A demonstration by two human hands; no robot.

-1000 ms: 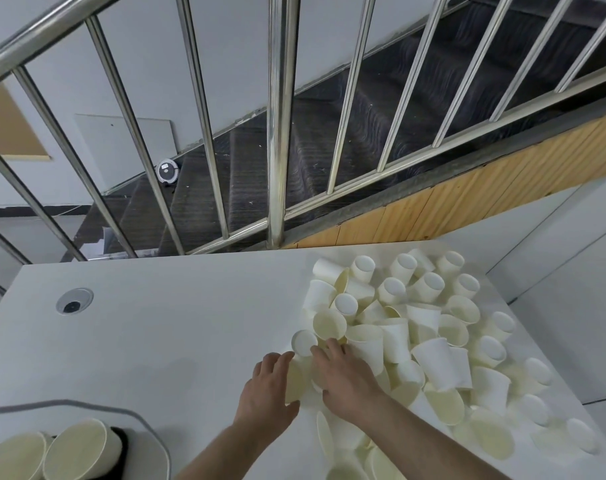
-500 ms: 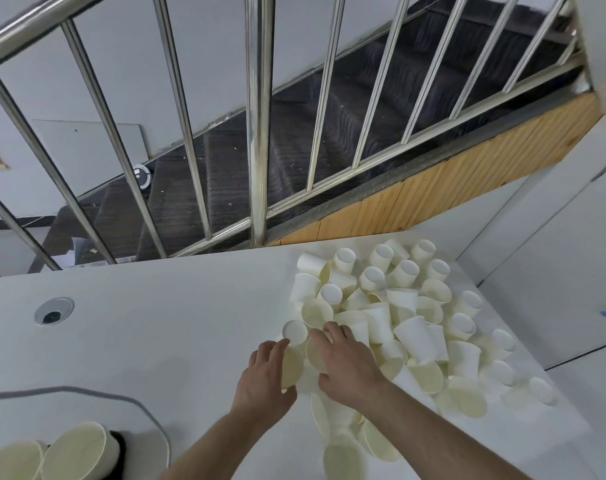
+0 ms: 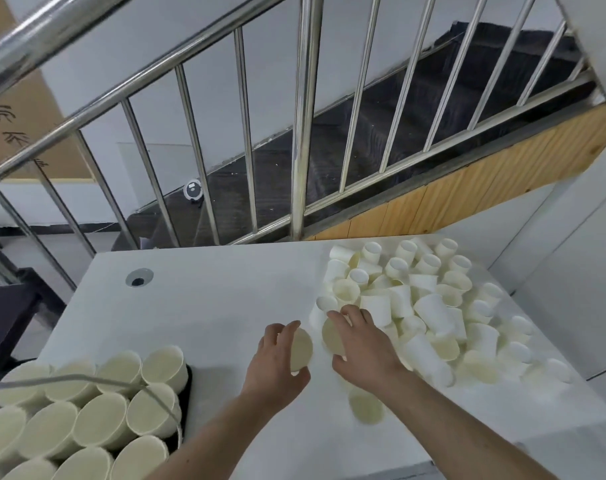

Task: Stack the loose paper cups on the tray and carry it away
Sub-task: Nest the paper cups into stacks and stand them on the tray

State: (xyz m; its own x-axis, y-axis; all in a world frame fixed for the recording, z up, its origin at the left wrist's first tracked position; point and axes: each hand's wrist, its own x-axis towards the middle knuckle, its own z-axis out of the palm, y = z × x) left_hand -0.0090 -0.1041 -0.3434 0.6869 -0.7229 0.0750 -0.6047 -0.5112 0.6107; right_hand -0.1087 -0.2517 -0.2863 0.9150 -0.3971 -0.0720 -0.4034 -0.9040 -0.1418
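A heap of loose white paper cups (image 3: 419, 299) covers the right half of the white table (image 3: 208, 306), some upright, some on their sides. My left hand (image 3: 277, 362) grips one cup (image 3: 301, 344) with its mouth facing right. My right hand (image 3: 360, 344) grips another cup (image 3: 331, 336) at the heap's left edge, its mouth facing left toward the first. The two cups are a little apart. At the lower left, a dark tray (image 3: 187, 379) carries several cups (image 3: 104, 420) packed together.
A steel stair railing (image 3: 300, 133) rises just behind the table's far edge. A round cable hole (image 3: 139, 277) sits in the table's far left part. A grey cable (image 3: 87, 377) runs across the cups on the tray. One cup (image 3: 365, 407) lies under my right forearm.
My left hand has pulled its cup away to the left, so the two cups are now apart. The camera has swung left, showing more of the tray and its cups.
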